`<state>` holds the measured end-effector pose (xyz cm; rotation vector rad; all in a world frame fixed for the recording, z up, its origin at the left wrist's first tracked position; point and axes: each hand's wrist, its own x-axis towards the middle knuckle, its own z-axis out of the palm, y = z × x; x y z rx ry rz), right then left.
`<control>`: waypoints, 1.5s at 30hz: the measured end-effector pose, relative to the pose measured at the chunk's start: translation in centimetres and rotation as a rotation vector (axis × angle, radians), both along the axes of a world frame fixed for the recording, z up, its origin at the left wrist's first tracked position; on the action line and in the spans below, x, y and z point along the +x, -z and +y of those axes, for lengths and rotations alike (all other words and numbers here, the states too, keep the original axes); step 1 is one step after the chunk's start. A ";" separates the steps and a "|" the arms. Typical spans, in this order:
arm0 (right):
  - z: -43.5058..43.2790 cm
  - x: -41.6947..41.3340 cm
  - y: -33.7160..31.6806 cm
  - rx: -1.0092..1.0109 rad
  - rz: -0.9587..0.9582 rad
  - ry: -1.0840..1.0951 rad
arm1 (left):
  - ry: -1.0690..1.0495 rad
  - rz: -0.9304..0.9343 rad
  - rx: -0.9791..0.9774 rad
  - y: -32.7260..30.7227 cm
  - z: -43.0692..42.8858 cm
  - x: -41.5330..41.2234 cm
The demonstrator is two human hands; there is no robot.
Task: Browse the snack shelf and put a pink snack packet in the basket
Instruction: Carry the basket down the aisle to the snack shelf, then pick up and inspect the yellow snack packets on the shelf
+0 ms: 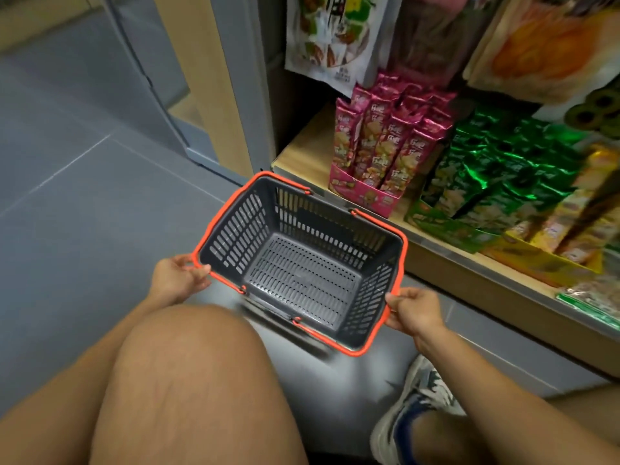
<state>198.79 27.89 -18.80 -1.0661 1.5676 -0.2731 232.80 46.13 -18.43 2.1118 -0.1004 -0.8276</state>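
While beside shelf (302,146), both hands (177,276) (414,310) tight around basket (240,229) rim.

Soft, fairly bright indoor light falls from above. The crinkled green foil snack packets (496,169) throw sharp white glints. The grey tiled floor (84,196) carries a dull sheen and a smeared, motion-blurred shadow beneath the dark grey slotted plastic basket (241,229). The large hanging printed pouches (335,35) at the top edge are soft; the grey metal door frame (147,82) leans with wide-angle distortion.
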 end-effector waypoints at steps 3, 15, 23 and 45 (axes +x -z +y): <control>-0.6 0.1 -1.9 -0.019 0.182 -0.312 | 0.252 -0.245 0.278 -2.7 0.0 0.1; -3.8 -8.5 -22.1 -0.755 0.589 -1.249 | 0.908 -0.670 -0.095 -28.1 -9.1 -13.0; -0.9 -19.8 -31.1 -1.011 0.729 -1.004 | 1.583 -1.048 -0.256 -33.1 -14.6 -30.1; -19.8 -24.8 -12.8 -0.233 0.128 -0.230 | 1.577 -0.869 -0.046 -15.9 -39.6 -44.6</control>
